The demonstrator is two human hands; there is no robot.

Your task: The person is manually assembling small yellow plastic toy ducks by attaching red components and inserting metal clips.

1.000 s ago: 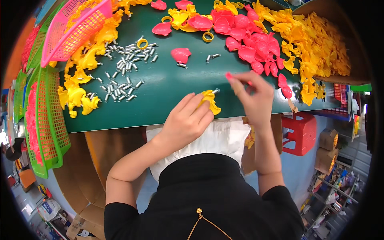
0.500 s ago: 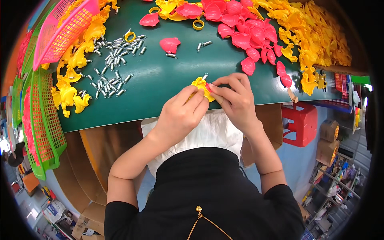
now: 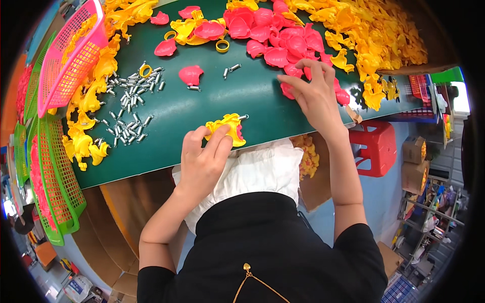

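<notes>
Near the front edge of the green table, my left hand point(image 3: 202, 159) has its fingers closed on a yellow plastic part point(image 3: 225, 126). A bit of pink shows at the part's right side, and a small metal spring point(image 3: 244, 117) sticks out of its upper right corner. Farther right, my right hand point(image 3: 318, 96) hovers with fingers apart and nothing visible between them. Just beyond it lies a heap of pink curved plastic shells point(image 3: 295, 43). One pink shell point(image 3: 286, 91) shows beside the right thumb.
Loose metal springs point(image 3: 131, 91) lie scattered on the left of the table point(image 3: 202, 111). A pink basket point(image 3: 76, 55) and green baskets point(image 3: 58, 177) stand at the left edge. Yellow parts point(image 3: 384, 40) are piled at the far right, above a red stool point(image 3: 376, 149).
My right hand has left the yellow part and moved up and right to the pink shells, its fingers spreading. My left hand still holds the yellow part. The view has shifted slightly.
</notes>
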